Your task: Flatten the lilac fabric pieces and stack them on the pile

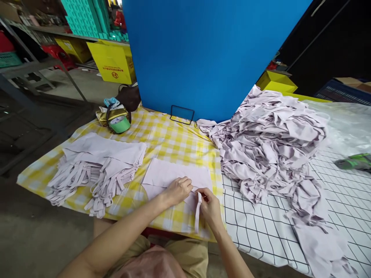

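Both hands are down at the near edge of the bench [174, 144], which has a yellow-checked cloth over this part. A flat pale lilac fabric piece [176, 173] lies right in front of the person, and the left hand [178, 190] rests on its near edge with the fingers curled down, pressing on the cloth. Whether that grip is actually pinching anything I can't tell, the fingertips are tucked under. The right hand [209, 206] is just beside it, thumb and fingers closed on a narrow strap [198, 211] of the same lilac fabric. The strap hangs from that pinch down over the bench edge, so it sits right in the right grip and just off the left fingertips.

To the left there's a neat stack of finished pieces [101, 162] with their straps fanned out toward the near edge (looks like 2 overlapping piles). To the right, on a white grid-patterned sheet [261, 227], is a big messy heap of lilac fabric [269, 135], well apart from the hands. A green tape roll [120, 124] sits at the far-left part of the bench next to a small gold pouch, and a big blue panel [208, 50] stands behind everything.
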Motion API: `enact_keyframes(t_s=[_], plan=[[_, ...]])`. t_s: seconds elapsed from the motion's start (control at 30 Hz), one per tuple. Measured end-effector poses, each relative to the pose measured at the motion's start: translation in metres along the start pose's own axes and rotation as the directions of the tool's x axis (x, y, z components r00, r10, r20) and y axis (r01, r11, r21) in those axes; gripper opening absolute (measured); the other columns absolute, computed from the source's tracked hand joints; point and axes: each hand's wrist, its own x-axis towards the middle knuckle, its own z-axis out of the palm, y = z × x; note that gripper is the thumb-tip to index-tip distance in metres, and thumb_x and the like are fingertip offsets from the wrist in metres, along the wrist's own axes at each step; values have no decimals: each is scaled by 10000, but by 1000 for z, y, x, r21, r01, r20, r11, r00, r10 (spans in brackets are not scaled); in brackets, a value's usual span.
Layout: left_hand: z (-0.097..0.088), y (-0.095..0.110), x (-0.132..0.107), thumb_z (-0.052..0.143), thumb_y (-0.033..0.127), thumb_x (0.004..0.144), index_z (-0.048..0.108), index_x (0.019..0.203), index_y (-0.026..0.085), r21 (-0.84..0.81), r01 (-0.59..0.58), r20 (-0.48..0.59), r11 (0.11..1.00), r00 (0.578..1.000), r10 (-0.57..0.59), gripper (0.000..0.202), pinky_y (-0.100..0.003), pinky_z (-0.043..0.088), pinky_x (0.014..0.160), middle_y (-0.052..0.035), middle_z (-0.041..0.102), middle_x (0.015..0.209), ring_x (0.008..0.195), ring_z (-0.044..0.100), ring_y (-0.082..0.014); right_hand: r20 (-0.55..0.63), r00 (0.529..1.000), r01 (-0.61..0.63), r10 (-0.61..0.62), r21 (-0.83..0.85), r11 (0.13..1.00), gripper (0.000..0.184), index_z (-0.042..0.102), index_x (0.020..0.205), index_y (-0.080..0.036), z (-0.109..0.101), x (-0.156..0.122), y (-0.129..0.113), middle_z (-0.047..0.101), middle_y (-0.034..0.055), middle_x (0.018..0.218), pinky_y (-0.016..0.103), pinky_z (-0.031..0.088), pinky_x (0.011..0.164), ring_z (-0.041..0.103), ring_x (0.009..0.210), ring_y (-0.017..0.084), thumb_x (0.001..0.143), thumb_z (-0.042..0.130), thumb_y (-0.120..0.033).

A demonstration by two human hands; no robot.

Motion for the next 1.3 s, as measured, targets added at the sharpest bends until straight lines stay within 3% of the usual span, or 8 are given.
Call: enact_keyframes(t_s=[0.33,0.83,1.13,1.3], plan=[[12,-3,3,548,214,849,619,827,151,-258,201,-113,945,965,-236,98,-295,402,787,-37,560,915,912,481,-175,-22,1000,-22,20,-94,995,232,610,754,-164,4,15,8,633,59,724,291,433,619,568,647,177,685,391,-195],[22,-8,7,552,230,852,610,784,158,-361,206,-116,909,958,-263,115,-290,393,789,-28,571,893,912,472,-178,-51,999,-10,1,-170,985,210,614,679,-175,8,21,8,622,57,683,288,398,606,557,623,184,695,413,-236],[22,-10,6,512,223,871,599,769,156,-320,189,-102,928,967,-232,150,-290,382,770,-37,557,900,903,461,-178,-60,998,-5,-2,-114,993,192,618,661,-179,16,22,5,596,38,670,283,382,609,523,618,169,674,430,-213],[19,-9,6,516,216,863,593,756,156,-320,194,-88,927,968,-233,145,-297,378,783,-36,560,897,905,467,-179,-75,996,-57,54,-32,998,172,619,666,-181,19,21,5,591,28,666,287,395,623,523,635,170,666,456,-236]])
